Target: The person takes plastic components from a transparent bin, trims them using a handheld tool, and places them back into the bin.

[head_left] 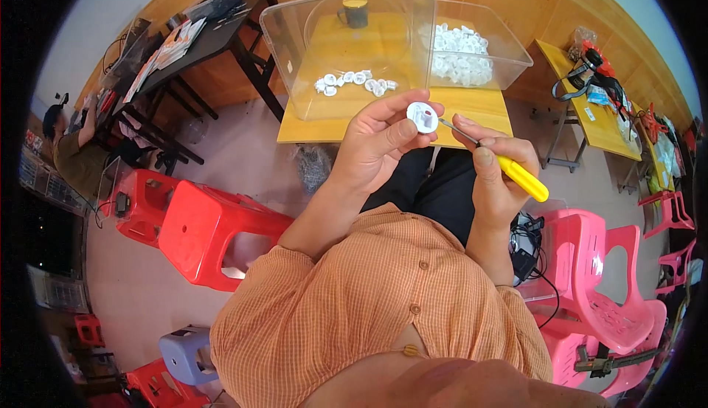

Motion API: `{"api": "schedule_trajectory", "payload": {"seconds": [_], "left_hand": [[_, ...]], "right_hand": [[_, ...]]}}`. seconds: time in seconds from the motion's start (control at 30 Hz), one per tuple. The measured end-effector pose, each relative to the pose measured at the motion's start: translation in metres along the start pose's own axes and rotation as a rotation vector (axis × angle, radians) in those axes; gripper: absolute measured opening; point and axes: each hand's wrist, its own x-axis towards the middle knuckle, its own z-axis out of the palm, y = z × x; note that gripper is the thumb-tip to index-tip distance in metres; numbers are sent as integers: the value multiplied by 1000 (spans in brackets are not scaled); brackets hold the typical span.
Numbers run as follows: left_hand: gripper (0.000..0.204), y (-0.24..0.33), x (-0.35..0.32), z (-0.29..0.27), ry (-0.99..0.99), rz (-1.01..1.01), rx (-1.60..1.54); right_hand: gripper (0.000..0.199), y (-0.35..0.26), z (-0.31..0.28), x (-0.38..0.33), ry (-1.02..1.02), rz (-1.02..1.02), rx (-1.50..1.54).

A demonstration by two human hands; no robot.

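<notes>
- A small round white plastic disc (422,116) with a square recess in its face was pinched in the left hand (377,146), the thumb and fingertips closed on its rim; the recessed face was turned up toward the camera.
- A slim screwdriver with a yellow plastic handle (509,167) was gripped in the right hand (495,179), the fingers wrapped tightly round the shaft end of the handle.
- The long axis of the screwdriver ran diagonally: the handle end pointed to the lower right, away from the disc, and the thin metal tip pointed up and left, reaching the right edge of the disc.
- Whether the tip actually touched the disc could not be told.
- The disc was held just in front of the near edge of a small yellow wooden table (472,105).
- Beyond the disc, on that table, a clear plastic tub (295,68) was seen holding a few white pieces, and just right of it a second clear tub (509,50) was heaped with many white pieces.
- Left of the disc and lower, a red plastic stool (199,238) lay tipped on the floor.
</notes>
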Motion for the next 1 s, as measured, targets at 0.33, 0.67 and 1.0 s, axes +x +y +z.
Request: {"api": "schedule_trajectory", "payload": {"seconds": [0.33,0.67,1.0], "left_hand": [[43,-5,-5,-13,16,-8,-22],[37,-6,-9,-12,5,-10,8],[38,-8,-11,-8,78,18,96]], "right_hand": [[13,8,7,-6,-64,-30,-63],[12,4,12,-5,-146,-27,-155],[11,4,15,-8,-121,-12,-213]]}}
